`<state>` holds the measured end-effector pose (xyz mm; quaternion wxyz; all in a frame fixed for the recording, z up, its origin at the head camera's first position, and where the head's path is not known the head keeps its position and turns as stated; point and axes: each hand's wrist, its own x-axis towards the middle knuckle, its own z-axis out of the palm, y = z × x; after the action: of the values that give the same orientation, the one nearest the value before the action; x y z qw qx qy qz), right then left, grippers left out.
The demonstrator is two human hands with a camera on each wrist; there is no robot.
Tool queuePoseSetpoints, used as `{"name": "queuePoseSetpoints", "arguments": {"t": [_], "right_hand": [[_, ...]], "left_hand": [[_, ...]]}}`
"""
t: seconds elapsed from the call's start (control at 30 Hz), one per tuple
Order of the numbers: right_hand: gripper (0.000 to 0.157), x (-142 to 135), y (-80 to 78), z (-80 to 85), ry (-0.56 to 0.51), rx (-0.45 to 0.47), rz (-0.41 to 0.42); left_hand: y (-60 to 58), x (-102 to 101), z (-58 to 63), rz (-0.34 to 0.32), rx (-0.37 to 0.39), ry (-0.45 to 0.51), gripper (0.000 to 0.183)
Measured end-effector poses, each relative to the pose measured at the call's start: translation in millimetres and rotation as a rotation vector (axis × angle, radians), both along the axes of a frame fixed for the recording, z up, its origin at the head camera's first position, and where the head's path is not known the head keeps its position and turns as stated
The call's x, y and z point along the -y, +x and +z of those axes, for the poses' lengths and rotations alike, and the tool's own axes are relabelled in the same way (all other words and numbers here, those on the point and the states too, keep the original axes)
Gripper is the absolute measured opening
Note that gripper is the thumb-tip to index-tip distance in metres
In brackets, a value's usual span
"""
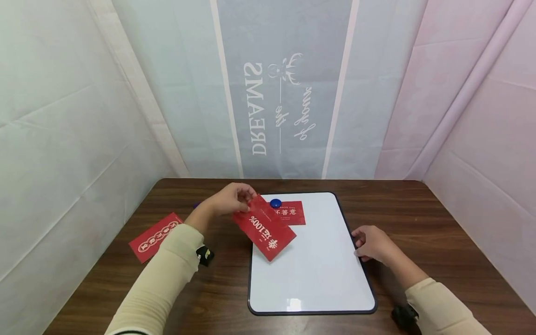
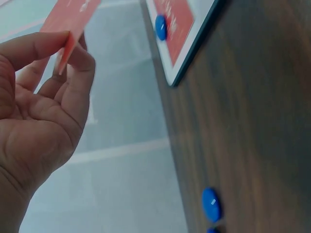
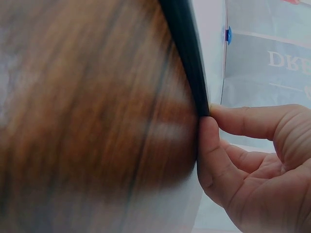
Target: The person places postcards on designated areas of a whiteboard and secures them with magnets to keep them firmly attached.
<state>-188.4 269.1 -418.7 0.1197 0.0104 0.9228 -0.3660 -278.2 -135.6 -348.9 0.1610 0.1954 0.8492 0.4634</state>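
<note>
My left hand [image 1: 230, 201] pinches a red envelope [image 1: 265, 228] with white lettering at one corner, between thumb and fingers. It hangs tilted above the upper left of a whiteboard [image 1: 314, 270] with a dark frame. Partly behind it, a second red envelope [image 1: 295, 211] lies on the board, with a round blue magnet [image 1: 275, 203] on it. The left wrist view shows that magnet [image 2: 161, 27] near the board's edge. My right hand [image 1: 374, 243] grips the board's right edge; in the right wrist view thumb and fingers pinch the frame [image 3: 192, 63].
Another red envelope [image 1: 152, 237] lies on the brown wooden table [image 1: 217, 298] at the left, partly behind my left sleeve. Blue magnets [image 2: 212, 205] sit on the table left of the board. Pale printed curtains [image 1: 293, 93] enclose the table's back and sides.
</note>
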Motion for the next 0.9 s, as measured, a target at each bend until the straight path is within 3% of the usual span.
{"name": "queuePoseSetpoints", "arguments": {"t": [0.43, 0.67, 0.9], "right_hand": [[0.050, 2, 1.0, 1.3, -0.022, 0.000, 0.004], [0.049, 1, 1.8, 2.4, -0.037, 0.003, 0.007], [0.049, 1, 1.9, 0.5, -0.018, -0.005, 0.006]], "left_hand": [[18.0, -34, -37.2, 0.306, 0.170, 0.210, 0.033], [26.2, -53, -47.0, 0.400, 0.253, 0.278, 0.038], [31.5, -85, -55.6, 0.498, 0.312, 0.336, 0.045]]}}
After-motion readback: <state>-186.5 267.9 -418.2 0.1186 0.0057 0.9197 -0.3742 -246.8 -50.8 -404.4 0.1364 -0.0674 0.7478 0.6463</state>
